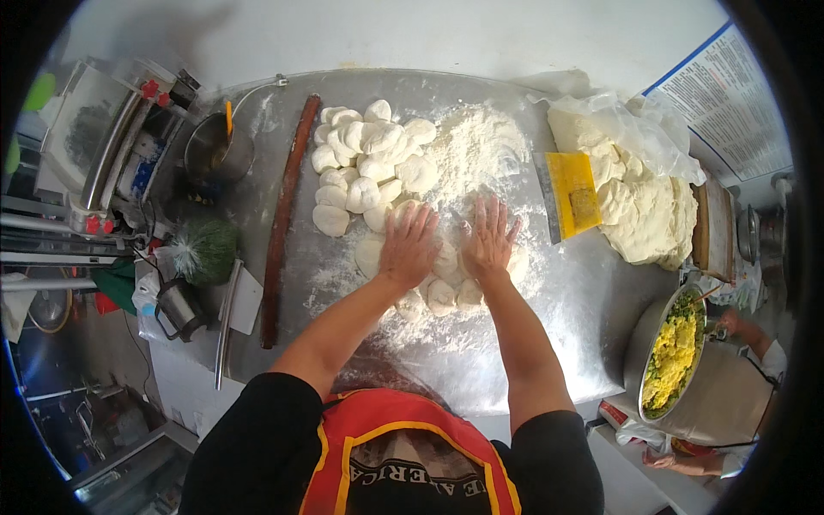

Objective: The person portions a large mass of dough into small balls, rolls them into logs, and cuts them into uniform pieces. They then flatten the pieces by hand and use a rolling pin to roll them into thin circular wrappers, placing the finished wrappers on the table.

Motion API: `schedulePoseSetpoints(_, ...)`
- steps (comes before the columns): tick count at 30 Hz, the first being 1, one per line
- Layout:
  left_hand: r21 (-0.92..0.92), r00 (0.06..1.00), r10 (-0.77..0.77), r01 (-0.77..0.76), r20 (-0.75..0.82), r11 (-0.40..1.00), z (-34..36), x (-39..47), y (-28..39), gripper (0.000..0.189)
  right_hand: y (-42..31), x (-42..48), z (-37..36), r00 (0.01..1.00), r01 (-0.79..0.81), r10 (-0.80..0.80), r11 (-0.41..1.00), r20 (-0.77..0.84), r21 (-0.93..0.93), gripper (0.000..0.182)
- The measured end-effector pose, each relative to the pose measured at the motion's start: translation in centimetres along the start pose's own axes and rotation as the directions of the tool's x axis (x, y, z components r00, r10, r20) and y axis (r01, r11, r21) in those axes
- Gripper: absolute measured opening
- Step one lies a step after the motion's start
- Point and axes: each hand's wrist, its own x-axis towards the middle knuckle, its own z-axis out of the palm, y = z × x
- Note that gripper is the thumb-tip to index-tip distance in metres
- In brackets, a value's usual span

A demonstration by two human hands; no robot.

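Observation:
My left hand [410,244] lies palm down, fingers spread, on round dough pieces on the floured metal table [373,360]. Also palm down with its fingers apart, my right hand [489,241] rests over other pieces beside it. Dough pieces [441,296] show between and below the hands; what lies under the palms is hidden. Beyond my left hand is a heap of flattened dough rounds [376,148]. Loose flour [476,141] is piled to its right. A dough scraper with a yellow handle [571,196] lies right of my right hand, next to a large dough mass [644,206] partly under plastic.
A long wooden rolling pin [290,225] lies on the left, near a metal pot [219,151] and a dough roller machine [109,141]. At the right, a co-worker's hand [730,322] is by a large bowl of yellow and green filling [673,354].

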Motion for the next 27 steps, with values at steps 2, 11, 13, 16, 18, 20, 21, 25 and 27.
schedulePoseSetpoints(2, -0.036, 0.998, -0.019, 0.021, 0.061, 0.999, -0.2, -0.1, -0.2, 0.057, 0.1, -0.8, -1.0, 0.996, -0.048, 0.033, 0.984, 0.089, 0.171, 0.061)
schedulePoseSetpoints(11, -0.172, 0.969, 0.040, 0.002, 0.242, 0.985, 2.5, 2.3, 4.9, 0.057, 3.9, -7.5, -1.3, 0.990, -0.137, 0.136, 0.988, 0.020, 0.065, 0.066)
schedulePoseSetpoints(13, -0.120, 0.979, 0.074, -0.051, 0.189, 0.991, 2.2, 2.5, 5.5, 0.057, 3.9, -7.8, 0.1, 0.989, -0.118, 0.121, 0.992, -0.085, 0.043, 0.064)
schedulePoseSetpoints(16, -0.085, 0.982, 0.092, -0.078, 0.166, 0.993, 1.6, 3.9, 5.6, 0.059, 3.8, -7.3, 0.2, 0.987, -0.146, 0.148, 0.989, -0.065, 0.030, 0.063)
schedulePoseSetpoints(18, -0.063, 0.991, 0.089, -0.083, 0.102, 0.995, 1.5, 4.1, 5.7, 0.061, 3.6, -6.8, -0.1, 0.987, -0.149, 0.150, 0.988, -0.055, 0.032, 0.063)
schedulePoseSetpoints(20, -0.051, 0.996, 0.079, -0.076, 0.043, 0.996, 2.8, 3.7, 5.3, 0.063, 3.5, -6.4, -0.1, 0.989, -0.119, 0.122, 0.992, -0.087, 0.034, 0.066)
schedulePoseSetpoints(21, -0.042, 0.996, 0.087, -0.087, 0.014, 0.995, 2.1, 4.0, 5.4, 0.064, 3.6, -6.4, -0.3, 0.991, -0.127, 0.128, 0.992, -0.044, 0.023, 0.065)
schedulePoseSetpoints(25, -0.024, 0.994, -0.020, 0.023, 0.109, 0.999, -1.4, -1.9, 5.0, 0.070, 2.4, -6.9, -0.8, 0.999, 0.007, -0.004, 0.995, -0.037, 0.095, 0.066)
schedulePoseSetpoints(27, 0.151, 0.988, 0.008, -0.032, 0.157, 0.988, -0.7, -6.3, 4.4, 0.072, 0.6, -7.4, -0.1, 0.995, 0.087, -0.079, 0.984, -0.053, 0.154, 0.067)
